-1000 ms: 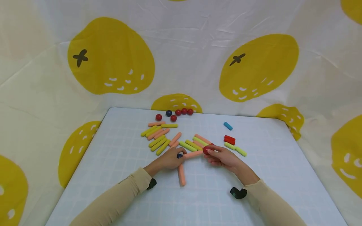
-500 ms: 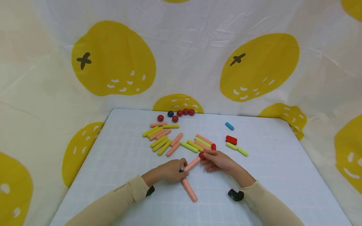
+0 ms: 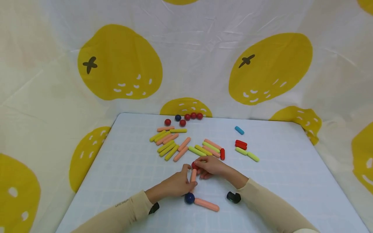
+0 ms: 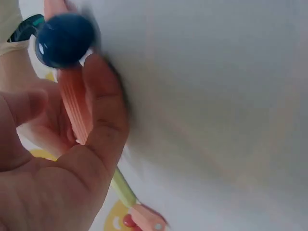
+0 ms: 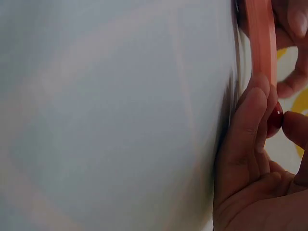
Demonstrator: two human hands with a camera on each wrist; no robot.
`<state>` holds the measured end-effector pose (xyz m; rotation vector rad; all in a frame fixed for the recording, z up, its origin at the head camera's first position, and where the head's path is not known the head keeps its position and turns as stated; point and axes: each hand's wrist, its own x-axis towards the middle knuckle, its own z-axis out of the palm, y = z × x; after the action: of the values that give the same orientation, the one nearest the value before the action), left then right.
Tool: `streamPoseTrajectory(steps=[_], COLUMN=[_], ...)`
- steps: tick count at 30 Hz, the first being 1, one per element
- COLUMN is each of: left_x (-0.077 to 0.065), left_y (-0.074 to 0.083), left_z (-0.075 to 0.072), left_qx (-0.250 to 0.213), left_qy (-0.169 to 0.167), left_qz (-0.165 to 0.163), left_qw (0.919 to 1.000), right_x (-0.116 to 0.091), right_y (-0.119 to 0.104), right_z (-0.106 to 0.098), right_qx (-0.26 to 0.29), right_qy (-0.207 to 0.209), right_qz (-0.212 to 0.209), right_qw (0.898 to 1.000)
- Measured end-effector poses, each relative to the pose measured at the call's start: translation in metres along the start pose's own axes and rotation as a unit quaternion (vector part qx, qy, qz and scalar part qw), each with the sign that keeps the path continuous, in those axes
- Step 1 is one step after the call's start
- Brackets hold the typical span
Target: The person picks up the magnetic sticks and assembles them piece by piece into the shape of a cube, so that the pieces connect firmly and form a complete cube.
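My left hand (image 3: pixel 177 184) grips a peach-coloured ridged stick (image 4: pixel 74 103) close to a dark blue ball (image 3: pixel 189 198) on its near end. From that ball a second peach stick (image 3: pixel 207 205) runs off to the right. At the held stick's far end, my right hand (image 3: pixel 212 165) pinches a red ball (image 3: pixel 194 165) between thumb and forefinger. In the right wrist view, the other fingers of that hand lie along the peach stick (image 5: pixel 262 43), and the red ball (image 5: pixel 275 119) shows partly behind them. Fingers hide the middle of the held stick in the head view.
Yellow sticks (image 3: pixel 166 147) and peach sticks lie loose beyond the hands. A short red stick (image 3: pixel 222 154) lies near the right hand. Red balls (image 3: pixel 193 115) and another blue ball (image 3: pixel 178 118) sit along the far edge. Short red, green and blue sticks (image 3: pixel 239 130) lie farther right.
The joined sticks have swung round and come nearer, the red ball going left and the free stick turning rightward. The left hand's grip has moved from the blue ball onto the stick.
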<state>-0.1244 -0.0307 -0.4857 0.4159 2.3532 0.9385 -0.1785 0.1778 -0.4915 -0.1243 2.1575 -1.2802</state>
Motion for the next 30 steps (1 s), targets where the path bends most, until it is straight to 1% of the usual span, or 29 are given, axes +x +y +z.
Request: streamPoseTrajectory(steps=[2,4,6,9,12,15,19,22,27,30], left_x=[0.003,0.007,0.011,0.020,0.027,0.031,0.033,0.032,0.030,0.030], left_y=[-0.003,-0.006,-0.008,-0.007,-0.003,-0.001,-0.001,-0.002,-0.006,-0.009], left_z=[-0.004,-0.008,-0.011,-0.013,-0.014,-0.015,-0.017,-0.019,-0.020,-0.020], left_qx=[-0.022,-0.032,-0.030,-0.019,-0.001,0.013,0.017,0.015,-0.003,-0.010], left_qy=[0.016,0.029,0.037,0.044,0.046,0.046,0.042,0.040,0.039,0.038], left_qz=[0.006,0.010,0.007,-0.011,-0.011,-0.010,-0.026,-0.033,-0.025,-0.023], left_qw=[0.9996,0.9990,0.9988,0.9988,0.9989,0.9988,0.9986,0.9986,0.9989,0.9989], right_x=[0.002,0.003,0.004,0.003,-0.001,-0.004,-0.006,-0.007,-0.004,-0.001], right_y=[-0.004,-0.005,-0.006,-0.004,0.001,0.005,0.010,0.010,0.010,0.011], right_z=[0.006,0.011,0.014,0.014,0.008,0.000,-0.011,-0.015,-0.021,-0.025], right_qx=[-0.011,-0.013,-0.009,-0.001,0.022,0.050,0.073,0.074,0.066,0.060], right_qy=[-0.007,-0.011,-0.014,-0.008,0.020,0.060,0.099,0.115,0.140,0.148], right_qz=[-0.009,-0.015,-0.019,-0.019,-0.003,0.017,0.037,0.045,0.066,0.076], right_qw=[1.000,1.000,1.000,1.000,1.000,0.997,0.992,0.990,0.986,0.984])
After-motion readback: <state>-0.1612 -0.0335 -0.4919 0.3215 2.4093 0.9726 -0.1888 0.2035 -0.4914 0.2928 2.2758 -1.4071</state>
